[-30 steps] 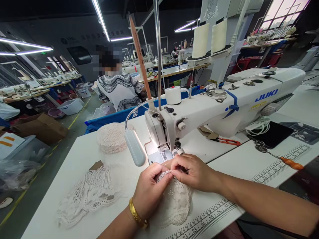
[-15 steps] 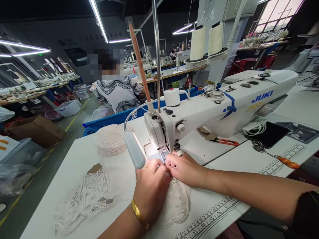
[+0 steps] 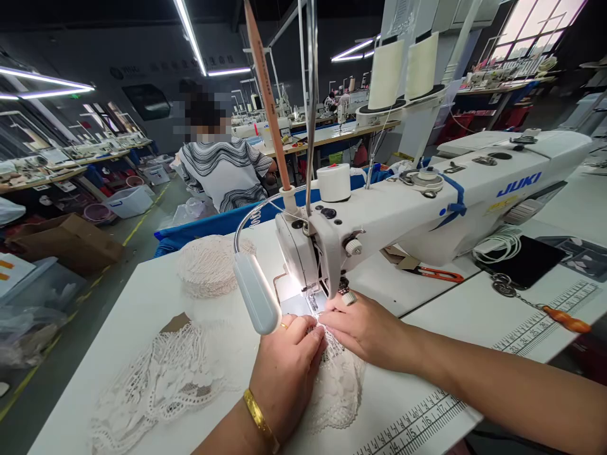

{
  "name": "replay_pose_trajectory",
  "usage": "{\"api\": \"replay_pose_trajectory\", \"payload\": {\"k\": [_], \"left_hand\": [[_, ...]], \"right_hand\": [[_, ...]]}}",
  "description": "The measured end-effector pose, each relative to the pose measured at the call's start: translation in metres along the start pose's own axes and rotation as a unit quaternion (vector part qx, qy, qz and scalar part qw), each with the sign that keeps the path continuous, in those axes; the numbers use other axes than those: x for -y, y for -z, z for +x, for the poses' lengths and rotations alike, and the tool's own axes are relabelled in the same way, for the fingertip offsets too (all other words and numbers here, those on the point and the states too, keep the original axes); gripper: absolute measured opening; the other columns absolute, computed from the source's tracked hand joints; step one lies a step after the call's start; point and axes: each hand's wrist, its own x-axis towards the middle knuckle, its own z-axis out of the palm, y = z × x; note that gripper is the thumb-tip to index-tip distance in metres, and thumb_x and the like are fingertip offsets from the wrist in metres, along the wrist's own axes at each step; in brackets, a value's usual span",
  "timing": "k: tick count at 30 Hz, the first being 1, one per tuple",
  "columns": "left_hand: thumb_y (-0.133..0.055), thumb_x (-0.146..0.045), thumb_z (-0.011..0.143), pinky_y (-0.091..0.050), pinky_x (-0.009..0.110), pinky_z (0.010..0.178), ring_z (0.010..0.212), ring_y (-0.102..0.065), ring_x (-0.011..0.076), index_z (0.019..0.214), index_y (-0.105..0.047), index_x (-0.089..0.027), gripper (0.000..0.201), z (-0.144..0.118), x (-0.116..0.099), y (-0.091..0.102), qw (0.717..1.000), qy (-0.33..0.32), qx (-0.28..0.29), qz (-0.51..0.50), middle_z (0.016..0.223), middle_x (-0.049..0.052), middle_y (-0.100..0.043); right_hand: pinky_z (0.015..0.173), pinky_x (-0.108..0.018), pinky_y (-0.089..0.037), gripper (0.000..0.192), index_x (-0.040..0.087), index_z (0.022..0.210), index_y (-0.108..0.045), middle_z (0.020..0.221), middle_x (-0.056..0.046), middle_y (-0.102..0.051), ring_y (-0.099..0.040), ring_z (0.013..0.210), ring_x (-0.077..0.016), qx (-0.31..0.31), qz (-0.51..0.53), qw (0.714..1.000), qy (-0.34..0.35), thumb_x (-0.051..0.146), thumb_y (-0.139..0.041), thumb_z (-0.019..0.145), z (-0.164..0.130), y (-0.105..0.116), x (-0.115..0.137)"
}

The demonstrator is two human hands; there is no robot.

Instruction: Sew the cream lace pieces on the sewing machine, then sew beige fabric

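A white sewing machine (image 3: 379, 221) stands on the table, its presser foot (image 3: 313, 302) lit by a small lamp (image 3: 257, 294). Just in front of the foot, my left hand (image 3: 287, 373) and my right hand (image 3: 370, 332) meet fingertip to fingertip. Both are closed on the upper end of a cream lace piece (image 3: 337, 392), whose scalloped lower part spreads flat towards me. The fingers cover its edge near the needle. Left of my left hand lies a heap of cream lace (image 3: 165, 379). Behind that sits a rounded stack of lace trim (image 3: 208, 265).
Orange-handled thread snips (image 3: 439, 273), a black phone-like slab (image 3: 531, 259) with a white cable, and a keychain (image 3: 564, 318) lie to the right. A ruler strip (image 3: 427, 420) runs along the front edge. Beyond the blue cloth (image 3: 208, 230) sits a person (image 3: 222, 170).
My fingers have shifted slightly towards me from the presser foot, and my right-hand fingers have straightened somewhat. More lace shows between the hands. The camera view has moved a little.
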Motion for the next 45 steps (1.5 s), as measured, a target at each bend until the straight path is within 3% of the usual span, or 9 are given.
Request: {"api": "replay_pose_trajectory", "payload": {"k": [6,16,24,36,40,43,45], "left_hand": [[-0.055,-0.018,0.103,-0.047,0.041,0.076,0.089,-0.066,0.0265,0.111,-0.072,-0.019,0.018,-0.003,-0.001,0.002,1.000,0.009,0.018,0.001,0.112,0.007,-0.077],[-0.064,-0.017,0.098,-0.052,0.044,0.078,0.094,-0.069,0.0290,0.115,-0.070,-0.018,0.018,0.000,0.003,-0.002,0.999,0.018,0.029,0.023,0.118,0.008,-0.077],[-0.063,-0.017,0.097,-0.055,0.048,0.079,0.092,-0.071,0.0298,0.115,-0.070,-0.018,0.019,0.002,0.004,-0.002,0.998,0.020,0.032,0.043,0.116,0.009,-0.077],[-0.067,-0.019,0.096,-0.054,0.049,0.085,0.096,-0.073,0.0299,0.114,-0.071,-0.020,0.018,0.004,0.001,-0.001,0.996,0.049,0.054,0.045,0.118,0.008,-0.078],[-0.070,-0.023,0.095,-0.053,0.051,0.088,0.101,-0.071,0.0307,0.115,-0.071,-0.021,0.020,0.006,0.001,0.012,0.994,0.062,0.089,0.011,0.121,0.008,-0.076],[-0.084,-0.041,0.086,-0.054,0.053,0.089,0.105,-0.070,0.0330,0.112,-0.072,-0.024,0.034,0.002,-0.001,0.030,0.988,0.051,0.144,-0.031,0.126,0.009,-0.073],[-0.095,-0.051,0.070,-0.055,0.053,0.087,0.107,-0.068,0.0364,0.107,-0.072,-0.024,0.051,-0.002,-0.003,0.038,0.984,0.036,0.169,-0.041,0.128,0.011,-0.071]], "right_hand": [[0.078,-0.034,-0.045,0.020,0.018,0.090,-0.067,0.092,-0.005,-0.068,-0.054,0.086,-0.0223,-0.003,-0.024,1.000,0.003,0.004,-0.054,0.096,0.003,0.001,-0.002],[0.076,-0.033,-0.047,0.026,0.019,0.101,-0.073,0.098,-0.006,-0.073,-0.052,0.084,-0.0237,-0.073,-0.082,0.994,-0.008,0.001,-0.058,0.089,0.008,-0.002,-0.004],[0.075,-0.033,-0.048,0.026,0.019,0.099,-0.073,0.088,-0.006,-0.069,-0.055,0.082,-0.0241,-0.085,-0.097,0.992,-0.012,0.003,-0.055,0.091,0.008,-0.004,-0.004],[0.073,-0.033,-0.049,0.027,0.020,0.096,-0.071,0.089,-0.006,-0.068,-0.055,0.083,-0.0238,-0.043,-0.090,0.995,-0.029,0.002,-0.051,0.092,0.012,0.002,-0.001],[0.078,-0.036,-0.051,0.027,0.019,0.103,-0.072,0.097,-0.008,-0.071,-0.057,0.089,-0.0253,-0.031,-0.077,0.996,-0.029,0.005,-0.050,0.096,0.006,0.008,-0.004],[0.085,-0.039,-0.053,0.012,0.020,0.110,-0.071,0.107,-0.010,-0.071,-0.059,0.099,-0.0280,0.015,-0.027,1.000,-0.001,0.025,-0.067,0.100,-0.001,0.023,-0.005],[0.087,-0.039,-0.054,0.033,0.022,0.113,-0.071,0.118,-0.009,-0.070,-0.059,0.106,-0.0290,0.069,0.014,0.997,0.016,0.041,-0.084,0.090,-0.005,0.033,-0.004]]}}
